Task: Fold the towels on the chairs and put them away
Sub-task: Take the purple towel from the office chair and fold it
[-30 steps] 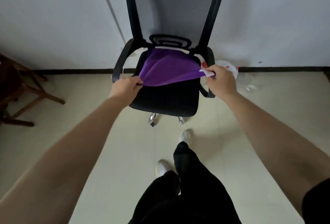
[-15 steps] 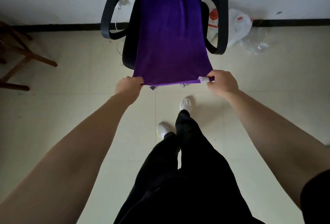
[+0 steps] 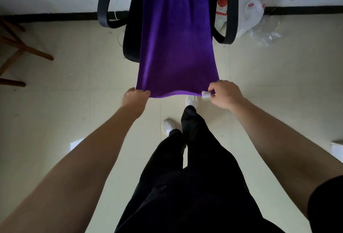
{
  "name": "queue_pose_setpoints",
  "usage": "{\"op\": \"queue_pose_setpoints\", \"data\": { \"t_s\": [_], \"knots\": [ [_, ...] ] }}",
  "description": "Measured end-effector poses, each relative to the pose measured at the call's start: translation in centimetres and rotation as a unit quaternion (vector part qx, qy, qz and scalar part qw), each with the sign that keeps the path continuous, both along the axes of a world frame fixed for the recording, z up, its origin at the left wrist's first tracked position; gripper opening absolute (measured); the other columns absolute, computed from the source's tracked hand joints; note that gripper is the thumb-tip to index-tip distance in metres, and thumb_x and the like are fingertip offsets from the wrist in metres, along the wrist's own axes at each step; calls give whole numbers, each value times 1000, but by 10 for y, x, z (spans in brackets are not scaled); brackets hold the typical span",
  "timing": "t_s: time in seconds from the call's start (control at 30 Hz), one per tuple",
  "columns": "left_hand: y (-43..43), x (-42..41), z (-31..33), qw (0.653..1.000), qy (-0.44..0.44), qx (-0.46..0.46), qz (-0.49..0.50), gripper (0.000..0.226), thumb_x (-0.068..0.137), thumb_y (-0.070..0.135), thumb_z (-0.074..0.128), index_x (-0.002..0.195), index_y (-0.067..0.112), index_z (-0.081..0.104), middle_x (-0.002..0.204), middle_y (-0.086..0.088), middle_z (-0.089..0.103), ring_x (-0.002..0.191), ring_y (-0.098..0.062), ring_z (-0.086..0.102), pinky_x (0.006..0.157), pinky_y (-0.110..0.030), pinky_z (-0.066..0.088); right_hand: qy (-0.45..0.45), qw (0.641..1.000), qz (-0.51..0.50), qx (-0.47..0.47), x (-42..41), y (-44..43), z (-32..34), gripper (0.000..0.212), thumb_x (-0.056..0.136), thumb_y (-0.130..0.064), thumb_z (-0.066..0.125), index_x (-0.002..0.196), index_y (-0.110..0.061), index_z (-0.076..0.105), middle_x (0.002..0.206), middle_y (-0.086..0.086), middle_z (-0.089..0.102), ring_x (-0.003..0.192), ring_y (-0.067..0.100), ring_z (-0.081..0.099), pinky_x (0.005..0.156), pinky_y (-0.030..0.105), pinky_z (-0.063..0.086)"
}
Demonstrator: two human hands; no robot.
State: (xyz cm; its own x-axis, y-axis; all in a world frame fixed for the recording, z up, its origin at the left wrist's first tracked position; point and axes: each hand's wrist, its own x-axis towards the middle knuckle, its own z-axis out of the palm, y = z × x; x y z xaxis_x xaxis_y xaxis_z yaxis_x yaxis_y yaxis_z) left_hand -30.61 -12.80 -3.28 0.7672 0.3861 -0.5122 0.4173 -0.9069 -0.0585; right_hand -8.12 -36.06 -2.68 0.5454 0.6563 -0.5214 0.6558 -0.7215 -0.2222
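A purple towel (image 3: 176,37) stretches from the seat of a black office chair (image 3: 130,34) towards me, spread flat and taut. My left hand (image 3: 134,98) grips its near left corner. My right hand (image 3: 223,94) pinches the near right corner, where a small white label sticks out. The towel's far end lies on the seat at the top of the view. Both hands hold the near edge out past the seat's front, above the floor.
White and clear plastic bags (image 3: 250,17) lie on the floor by the wall right of the chair. Wooden furniture legs (image 3: 20,50) stand at the left. My legs and white shoes (image 3: 192,101) are just below the towel's edge. Pale tiled floor lies all around.
The towel was lifted from a folded-over state on the seat and pulled out flat towards me. Both hands moved back from the chair, and the view tilted down.
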Motion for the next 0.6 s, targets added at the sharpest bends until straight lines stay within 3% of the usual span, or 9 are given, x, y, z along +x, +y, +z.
{"op": "queue_pose_setpoints", "data": {
  "t_s": [0.17,0.27,0.37,0.43,0.6],
  "knots": [
    [-7,-15,2,1000,1,-19,9,19,85,1,53,98,15,58,83,-5,66,71,-27,49,60,-32,38,7,1000,8,-4,-13,-16,1,18,87,-20,56,101,-24,67,97,2,66,86,27,62,67,29,39],
    [5,-2,9,994,-105,-7,24,12,78,2,67,82,13,65,70,-7,64,67,-32,58,60,-33,45,-26,999,0,41,-2,-8,12,17,90,-22,56,103,-21,66,95,4,63,85,30,62,66,30,40],
    [25,22,14,964,-258,-8,60,12,73,3,75,83,11,73,91,-10,71,91,-35,64,82,-43,50,-42,993,-45,100,20,10,24,17,89,-21,58,103,-21,67,93,5,62,84,30,62,68,34,46],
    [39,44,20,947,-305,-26,95,12,78,6,71,90,10,73,103,-12,70,102,-36,62,88,-47,48,-42,989,-69,125,37,27,28,17,89,-20,57,102,-22,68,93,5,62,85,28,62,69,35,48],
    [78,95,12,951,-272,-54,136,14,85,15,63,97,15,70,97,-6,68,98,-33,59,81,-43,47,-45,985,-88,141,82,70,16,20,91,-20,54,106,-23,68,98,4,64,92,26,62,74,38,51]
  ]
}}
